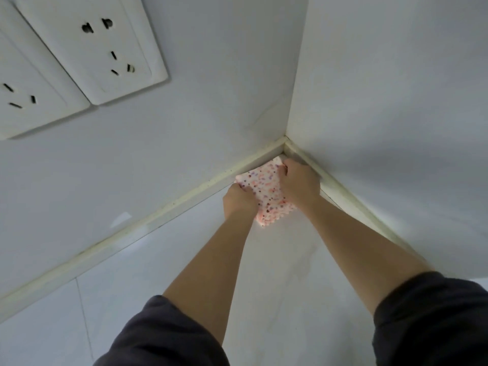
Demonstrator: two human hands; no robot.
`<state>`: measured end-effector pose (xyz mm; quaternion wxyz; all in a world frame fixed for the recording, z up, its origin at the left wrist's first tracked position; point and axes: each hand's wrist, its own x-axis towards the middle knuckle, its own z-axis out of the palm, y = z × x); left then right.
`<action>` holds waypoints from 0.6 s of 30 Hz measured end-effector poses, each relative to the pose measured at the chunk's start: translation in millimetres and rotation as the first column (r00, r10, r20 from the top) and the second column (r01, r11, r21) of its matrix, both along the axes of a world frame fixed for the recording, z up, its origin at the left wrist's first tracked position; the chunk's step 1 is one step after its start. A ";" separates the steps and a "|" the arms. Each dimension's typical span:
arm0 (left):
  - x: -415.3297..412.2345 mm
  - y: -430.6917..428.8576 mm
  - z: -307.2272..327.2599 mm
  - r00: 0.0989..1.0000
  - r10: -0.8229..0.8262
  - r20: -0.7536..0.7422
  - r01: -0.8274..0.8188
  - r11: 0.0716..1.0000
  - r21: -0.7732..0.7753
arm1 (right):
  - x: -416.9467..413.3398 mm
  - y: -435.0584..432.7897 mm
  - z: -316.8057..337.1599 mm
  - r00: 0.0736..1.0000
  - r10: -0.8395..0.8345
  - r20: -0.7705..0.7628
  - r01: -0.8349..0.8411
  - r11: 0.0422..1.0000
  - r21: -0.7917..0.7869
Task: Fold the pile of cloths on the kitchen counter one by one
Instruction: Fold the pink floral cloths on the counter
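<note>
- Spotted pink cloth [266,192] lies on the white counter [277,273], held between both hands, its far end in the wall corner.
- Left hand [239,200] grips its left edge, fingers curled.
- Right hand [299,183] pinches its far right edge.
- Wall sockets [105,48] sit far up-left of the grip.

A small pale cloth [266,192], speckled pink, red and purple, is seen spread on the tabletop [277,260], held between the left grip [239,199] and right grip [298,183], its scalloped edge left free nearest the wrists.
</note>
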<state>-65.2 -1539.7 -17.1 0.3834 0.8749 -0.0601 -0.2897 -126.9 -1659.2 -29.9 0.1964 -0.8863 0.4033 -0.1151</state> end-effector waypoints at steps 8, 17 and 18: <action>-18.6 11.6 2.5 0.865 -0.221 0.450 0.113 0.961 0.253 | 2.9 2.4 -1.9 0.998 0.055 0.041 -0.041 0.957 -0.288; -25.3 28.5 -18.5 0.576 -0.751 0.322 0.450 0.620 0.643 | -25.3 6.1 -18.1 0.796 0.454 -0.400 -0.521 0.851 -0.071; -28.0 31.2 -13.8 0.589 -0.743 0.319 0.459 0.632 0.625 | -25.1 7.9 -15.2 0.796 0.437 -0.418 -0.515 0.853 -0.090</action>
